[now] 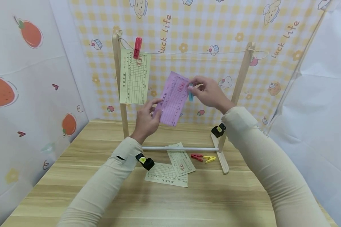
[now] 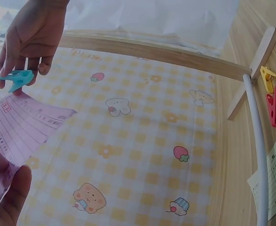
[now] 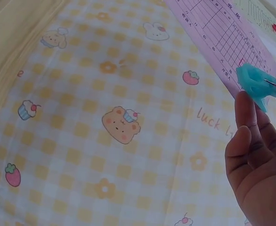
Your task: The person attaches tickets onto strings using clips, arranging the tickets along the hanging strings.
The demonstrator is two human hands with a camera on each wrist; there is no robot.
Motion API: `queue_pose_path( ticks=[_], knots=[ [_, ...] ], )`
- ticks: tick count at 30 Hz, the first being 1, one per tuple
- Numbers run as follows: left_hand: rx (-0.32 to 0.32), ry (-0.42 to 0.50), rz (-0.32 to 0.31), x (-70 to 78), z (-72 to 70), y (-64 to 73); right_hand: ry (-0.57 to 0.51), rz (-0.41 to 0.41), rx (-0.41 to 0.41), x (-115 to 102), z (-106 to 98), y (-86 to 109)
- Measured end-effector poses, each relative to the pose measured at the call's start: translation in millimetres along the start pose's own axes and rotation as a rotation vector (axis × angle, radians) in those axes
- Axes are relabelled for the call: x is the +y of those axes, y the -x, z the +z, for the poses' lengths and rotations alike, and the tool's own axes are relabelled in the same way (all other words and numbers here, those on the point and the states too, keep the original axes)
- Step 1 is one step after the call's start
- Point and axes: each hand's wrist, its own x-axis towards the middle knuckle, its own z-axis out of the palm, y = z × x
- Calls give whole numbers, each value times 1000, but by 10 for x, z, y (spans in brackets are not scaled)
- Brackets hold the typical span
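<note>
My left hand point(image 1: 148, 119) pinches the lower left edge of a pink printed form point(image 1: 173, 99), which slants in the air below the string point(image 1: 187, 53). At the form's upper right edge my right hand point(image 1: 208, 91) grips a turquoise clothespin point(image 1: 191, 93) between thumb and fingers. The same clothespin point(image 3: 256, 84) overlaps the pink form point(image 3: 222, 40) in the right wrist view. To the left, a red clothespin point(image 1: 137, 47) fastens a yellow-green form point(image 1: 135, 77) to the string.
Two wooden posts point(image 1: 242, 75) hold the string, joined low down by a white rod point(image 1: 184, 148). On the table point(image 1: 216, 201) lie two pale forms, one point(image 1: 166, 174) partly under the other point(image 1: 181, 160). A red clothespin point(image 1: 197, 156) and a yellow one point(image 1: 209, 159) lie beside them.
</note>
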Motion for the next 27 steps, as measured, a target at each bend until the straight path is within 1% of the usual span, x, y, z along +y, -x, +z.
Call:
queue_pose_path(
  ticks=[4, 8, 15, 20, 23, 27],
  knots=[
    [30, -32, 19, 7, 22, -1, -2, 15, -6, -28, 3, -18],
    [49, -33, 28, 29, 49, -25, 3, 23, -8, -42, -25, -38],
    [41, 6, 25, 89, 82, -92, 43, 10, -10, -93, -95, -85],
    [50, 12, 43, 116, 101, -132, 43, 1, 6, -134, -123, -103],
    [58, 19, 41, 133, 100, -141, 35, -5, 8, -160, -126, -116],
    [65, 26, 16, 155, 93, -146, 28, -9, 12, -181, -120, -142]
  ],
)
